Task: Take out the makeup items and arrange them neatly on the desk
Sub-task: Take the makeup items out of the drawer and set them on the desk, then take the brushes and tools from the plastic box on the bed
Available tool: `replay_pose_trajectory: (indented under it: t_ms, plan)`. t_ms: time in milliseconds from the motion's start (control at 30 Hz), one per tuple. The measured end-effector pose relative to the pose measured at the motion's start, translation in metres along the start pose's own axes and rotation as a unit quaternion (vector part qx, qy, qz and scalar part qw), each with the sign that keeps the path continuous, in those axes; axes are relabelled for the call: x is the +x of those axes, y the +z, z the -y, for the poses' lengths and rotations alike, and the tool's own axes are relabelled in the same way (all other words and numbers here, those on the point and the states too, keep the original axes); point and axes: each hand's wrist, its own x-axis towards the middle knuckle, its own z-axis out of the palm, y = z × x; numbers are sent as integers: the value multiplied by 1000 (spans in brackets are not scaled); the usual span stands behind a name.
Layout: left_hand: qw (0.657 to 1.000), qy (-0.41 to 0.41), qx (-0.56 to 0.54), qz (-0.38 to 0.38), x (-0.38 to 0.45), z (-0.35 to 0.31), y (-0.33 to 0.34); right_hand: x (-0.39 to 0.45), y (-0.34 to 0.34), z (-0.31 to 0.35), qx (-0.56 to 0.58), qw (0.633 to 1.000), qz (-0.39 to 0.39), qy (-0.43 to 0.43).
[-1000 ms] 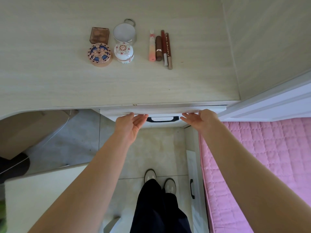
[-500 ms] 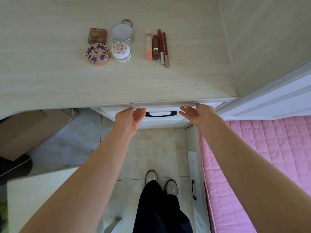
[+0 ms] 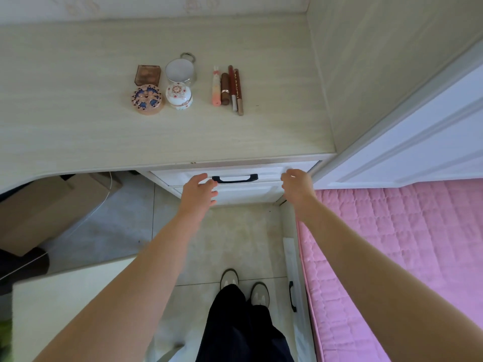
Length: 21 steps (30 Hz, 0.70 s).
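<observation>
Both hands sit at the white drawer front [image 3: 235,184] under the desk [image 3: 78,131]: the left hand [image 3: 197,192] with fingers loosely spread beside the dark handle [image 3: 234,178], grasping nothing, and the right hand [image 3: 296,185] at the right edge, apparently empty too, though its fingertips are hard to read. To finish, press evenly on both sides so the drawer seats square. The makeup items already stand tidily on the desk: square compact [image 3: 147,74], blue patterned round tin [image 3: 147,99], silver-rimmed jar [image 3: 180,71], white floral pot [image 3: 179,96], then four slim sticks [image 3: 227,88] side by side.

Pink quilted bedspread [image 3: 405,244], white drawer [image 3: 235,189] with black handle [image 3: 234,178].
</observation>
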Motion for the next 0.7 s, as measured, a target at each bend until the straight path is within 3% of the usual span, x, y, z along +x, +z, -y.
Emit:
replay_pose_trajectory:
  t_ms: [67,133,300,367,533,700]
  plan:
    - [986,75,147,5,-13,4,5,-22,-8,-7,-103,993,-11,-63]
    - [951,151,270,11,-29,7,11,-45,-18,-19,-187,974,-13,-125]
    - [857,277,430,59,-69,20,28,-99,-42,-53,-313,929,-33,-197]
    - [805,323,491,75,-85,21,33,-121,-47,-70,-342,916,-56,-200]
    - [637,467,590,167,-123,26,34,-182,-41,-118,-351,909,-129,-184]
    - [537,552,579,266,-161,45,33,-236,-29,-162,-366,905,-201,-82]
